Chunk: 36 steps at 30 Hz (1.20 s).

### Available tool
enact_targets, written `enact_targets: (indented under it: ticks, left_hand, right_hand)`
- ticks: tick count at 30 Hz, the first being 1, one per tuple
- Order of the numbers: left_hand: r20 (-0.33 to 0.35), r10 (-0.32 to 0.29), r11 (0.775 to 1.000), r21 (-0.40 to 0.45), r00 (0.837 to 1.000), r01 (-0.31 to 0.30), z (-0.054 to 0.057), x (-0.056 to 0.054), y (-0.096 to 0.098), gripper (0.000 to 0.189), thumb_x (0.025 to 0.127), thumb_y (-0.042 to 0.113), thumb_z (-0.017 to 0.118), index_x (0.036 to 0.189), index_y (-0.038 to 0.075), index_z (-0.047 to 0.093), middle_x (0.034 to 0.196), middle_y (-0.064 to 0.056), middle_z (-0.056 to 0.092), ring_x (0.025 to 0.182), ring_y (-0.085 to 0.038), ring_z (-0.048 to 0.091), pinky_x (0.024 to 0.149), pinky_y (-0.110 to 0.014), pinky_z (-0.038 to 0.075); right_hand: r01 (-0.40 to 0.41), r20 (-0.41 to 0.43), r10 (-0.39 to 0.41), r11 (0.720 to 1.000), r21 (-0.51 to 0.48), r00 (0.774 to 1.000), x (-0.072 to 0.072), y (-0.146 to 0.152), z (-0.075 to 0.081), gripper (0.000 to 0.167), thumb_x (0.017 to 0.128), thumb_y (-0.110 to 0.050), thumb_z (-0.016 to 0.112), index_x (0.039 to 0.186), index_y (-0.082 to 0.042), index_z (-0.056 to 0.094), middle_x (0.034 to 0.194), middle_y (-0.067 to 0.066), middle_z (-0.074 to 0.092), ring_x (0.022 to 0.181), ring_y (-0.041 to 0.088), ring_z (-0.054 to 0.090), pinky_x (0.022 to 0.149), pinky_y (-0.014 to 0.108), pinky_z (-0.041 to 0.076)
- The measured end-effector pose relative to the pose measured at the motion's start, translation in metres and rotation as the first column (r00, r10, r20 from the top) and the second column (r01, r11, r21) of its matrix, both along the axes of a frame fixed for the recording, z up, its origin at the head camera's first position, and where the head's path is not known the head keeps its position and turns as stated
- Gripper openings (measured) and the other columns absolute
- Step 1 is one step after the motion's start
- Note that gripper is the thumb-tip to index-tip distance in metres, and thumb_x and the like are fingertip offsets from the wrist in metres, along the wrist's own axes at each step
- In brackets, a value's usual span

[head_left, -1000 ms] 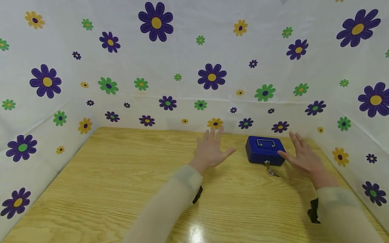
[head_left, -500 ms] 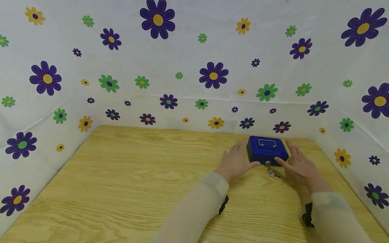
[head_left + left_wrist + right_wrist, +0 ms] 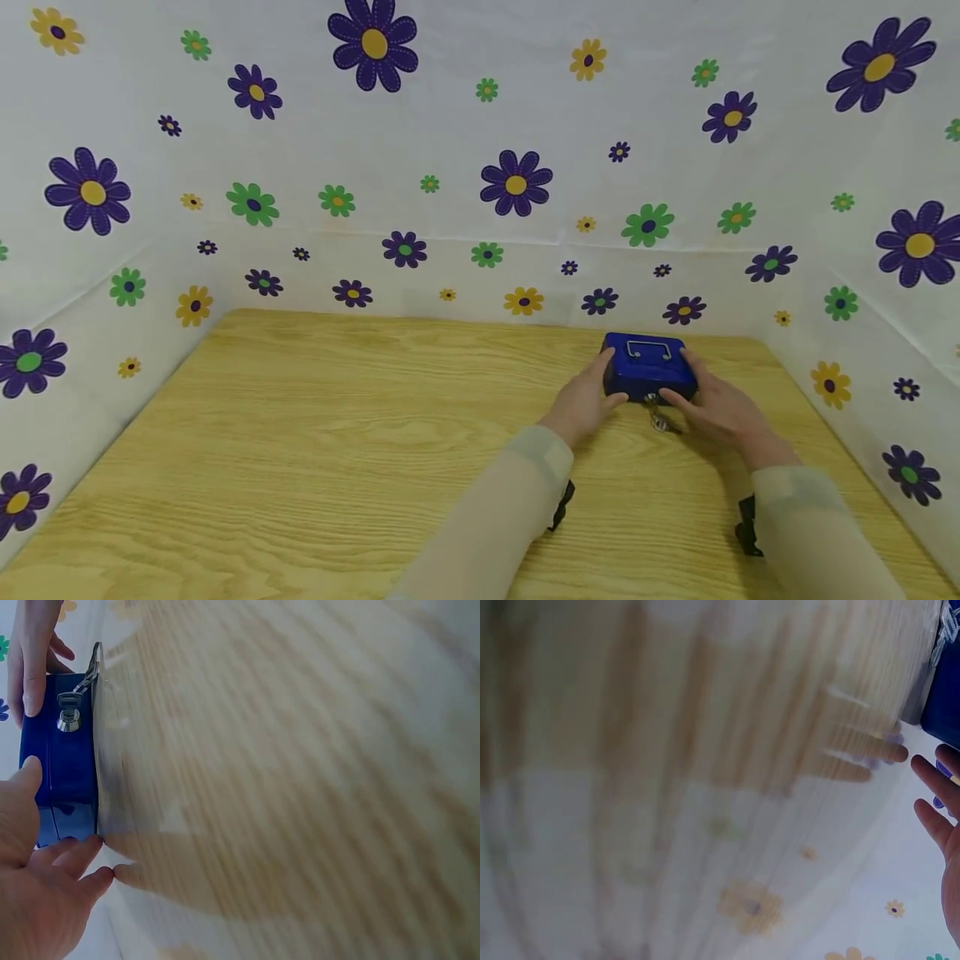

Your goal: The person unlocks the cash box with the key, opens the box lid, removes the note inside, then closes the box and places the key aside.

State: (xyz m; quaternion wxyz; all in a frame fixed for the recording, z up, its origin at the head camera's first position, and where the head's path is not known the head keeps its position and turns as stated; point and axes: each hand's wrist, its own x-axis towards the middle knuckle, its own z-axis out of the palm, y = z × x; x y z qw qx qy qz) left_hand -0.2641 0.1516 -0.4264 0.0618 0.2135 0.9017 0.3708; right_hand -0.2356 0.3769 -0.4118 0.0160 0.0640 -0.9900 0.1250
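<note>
A dark blue metal cash box with a folded wire handle on its lid sits at the table's back right, lid closed. Keys hang from the lock on its front. My left hand grips the box's left end, thumb at the front and fingers along the side, as the left wrist view shows of the box. At the right end my right hand holds it, thumb on the front near the lock. Only a corner of the box and part of the right hand show in the right wrist view.
The wood-grain table stretches to the left and front of the box. White flower-printed cloth stands behind the table and along both sides, close to the box at the back. Black straps sit at the wrists.
The left hand has moved right to the box's left end, and the right hand has closed in from the right. Both now touch the box, which shows little or no shift on the table.
</note>
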Motion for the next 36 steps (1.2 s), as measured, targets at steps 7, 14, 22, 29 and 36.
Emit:
enact_targets:
  ticks: [7, 14, 22, 29, 36]
  left_hand:
    - [0.016, -0.002, 1.000, -0.003, 1.000, 0.002, -0.002, -0.001, 0.006, 0.060, 0.100, 0.036, 0.053, 0.153, 0.025, 0.027, 0.144, -0.001, 0.049, 0.128, -0.016, 0.048, 0.104, -0.030, 0.038]
    - [0.025, 0.023, 1.000, 0.018, 0.999, -0.023, -0.002, -0.001, 0.006, 0.054, 0.100, 0.034, 0.052, 0.151, 0.028, 0.031, 0.128, -0.002, 0.062, 0.116, -0.016, 0.058, 0.098, -0.031, 0.044]
    - [-0.063, 0.057, 0.997, -0.050, 0.996, -0.060, -0.001, -0.001, 0.004, 0.048, 0.101, 0.028, 0.052, 0.146, 0.025, 0.036, 0.064, 0.003, 0.057, 0.062, -0.010, 0.058, 0.068, -0.025, 0.050]
    - [-0.097, 0.064, 0.996, -0.050, 0.993, -0.069, -0.002, -0.003, 0.001, 0.044, 0.102, 0.027, 0.052, 0.144, 0.024, 0.038, 0.071, 0.000, 0.063, 0.066, -0.012, 0.060, 0.069, -0.026, 0.049]
    - [-0.112, 0.021, 1.000, -0.012, 0.993, -0.023, -0.004, -0.004, -0.009, 0.044, 0.102, 0.025, 0.050, 0.144, 0.022, 0.037, 0.062, 0.002, 0.054, 0.058, -0.010, 0.053, 0.061, -0.024, 0.046]
  right_hand:
    - [0.003, 0.002, -0.003, 1.000, -0.001, 1.000, 0.000, -0.003, -0.001, 0.083, 0.099, -0.054, 0.042, 0.151, 0.003, 0.012, 0.135, 0.044, 0.037, 0.114, 0.060, 0.045, 0.091, 0.066, 0.039]
    - [0.002, -0.005, -0.002, 1.000, -0.010, 1.000, 0.002, -0.006, 0.000, 0.080, 0.100, -0.052, 0.042, 0.150, 0.004, 0.015, 0.127, 0.045, 0.044, 0.109, 0.061, 0.048, 0.090, 0.066, 0.039]
    - [0.001, -0.027, -0.001, 1.000, -0.012, 1.000, 0.000, -0.012, -0.003, 0.077, 0.100, -0.050, 0.046, 0.148, 0.005, 0.020, 0.120, 0.045, 0.049, 0.103, 0.059, 0.053, 0.087, 0.065, 0.042]
    - [-0.001, -0.034, 0.001, 1.000, -0.012, 0.999, 0.001, -0.015, -0.002, 0.077, 0.100, -0.050, 0.047, 0.147, 0.006, 0.022, 0.120, 0.046, 0.049, 0.103, 0.059, 0.053, 0.087, 0.065, 0.042]
    - [-0.007, -0.061, 0.006, 1.000, -0.028, 0.998, 0.001, -0.020, -0.001, 0.077, 0.098, -0.049, 0.051, 0.145, 0.006, 0.026, 0.118, 0.045, 0.051, 0.100, 0.058, 0.055, 0.085, 0.064, 0.044]
